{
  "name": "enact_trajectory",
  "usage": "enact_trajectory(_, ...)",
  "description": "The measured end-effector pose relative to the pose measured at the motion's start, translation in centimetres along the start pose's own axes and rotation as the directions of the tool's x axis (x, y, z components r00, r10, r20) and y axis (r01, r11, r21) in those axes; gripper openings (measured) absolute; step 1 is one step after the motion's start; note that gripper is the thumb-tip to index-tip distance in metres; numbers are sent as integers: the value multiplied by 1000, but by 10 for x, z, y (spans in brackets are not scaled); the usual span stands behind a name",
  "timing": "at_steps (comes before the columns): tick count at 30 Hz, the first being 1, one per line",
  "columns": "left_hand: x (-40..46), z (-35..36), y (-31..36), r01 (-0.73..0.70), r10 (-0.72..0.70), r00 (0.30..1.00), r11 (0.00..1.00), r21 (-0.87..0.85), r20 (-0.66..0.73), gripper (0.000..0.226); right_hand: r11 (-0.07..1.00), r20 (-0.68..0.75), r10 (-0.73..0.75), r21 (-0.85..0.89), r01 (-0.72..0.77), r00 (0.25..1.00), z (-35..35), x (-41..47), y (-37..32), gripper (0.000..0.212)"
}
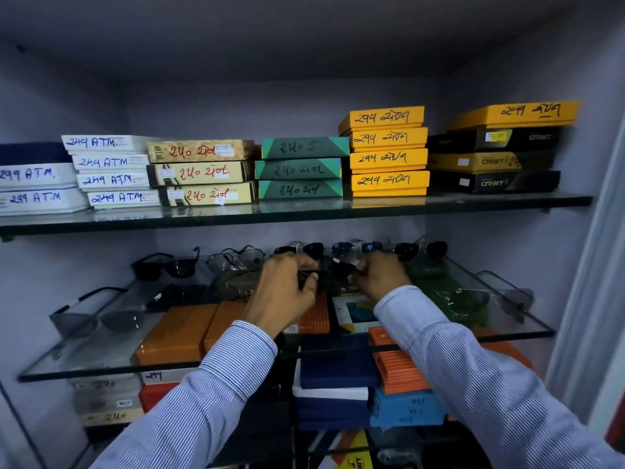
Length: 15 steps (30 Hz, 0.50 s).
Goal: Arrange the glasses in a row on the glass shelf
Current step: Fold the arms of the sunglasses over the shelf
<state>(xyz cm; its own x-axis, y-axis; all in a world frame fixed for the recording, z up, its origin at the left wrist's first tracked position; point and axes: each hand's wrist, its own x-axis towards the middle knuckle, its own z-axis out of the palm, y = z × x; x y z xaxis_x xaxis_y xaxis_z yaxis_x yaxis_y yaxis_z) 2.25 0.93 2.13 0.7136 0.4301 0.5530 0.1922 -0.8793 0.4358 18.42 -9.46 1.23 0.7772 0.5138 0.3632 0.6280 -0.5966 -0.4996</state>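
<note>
Striped sleeves lead to my left hand and right hand, each pinching an end of dark sunglasses just before the back row on the glass shelf, levelling them for alignment.

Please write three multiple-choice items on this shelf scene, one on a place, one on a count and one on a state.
1. Where do the green boxes sit?
A. Upper glass shelf, between the beige and yellow stacks
B. Lower glass shelf, beside the sunglasses
C. Under the lower shelf

2. How many yellow boxes are in the stack right of the green ones?
A. Two
B. Four
C. Six

3. What are the hands doing?
A. Hanging outside the cabinet
B. Both on one dark pair of sunglasses over the lower glass shelf
C. Lifting a box

Answers: 1 A, they rest on the upper glass shelf. 2 B, four labelled fronts show. 3 B, the left hand and right hand grip its ends.
</note>
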Motion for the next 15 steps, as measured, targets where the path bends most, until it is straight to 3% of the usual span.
enact_trajectory(5, 12, 5, 13, -40, 40, 999, 999, -35, -20, 39, 983, -163, -152, 72, 166, 975, -30, -36, 17, 11)
enact_trajectory(10, 24, 7, 28, 4, -1, 1000, 996, -88, 30, 35, 946, -114, -295, 106, 307, 949, -61, -58, 31, 10)
enact_trajectory(15, 29, 7, 30, 105, -94, 993, 977, -188, 68, 21, 953, -129, -244, 151, 263, 961, -75, -67, 46, 15)
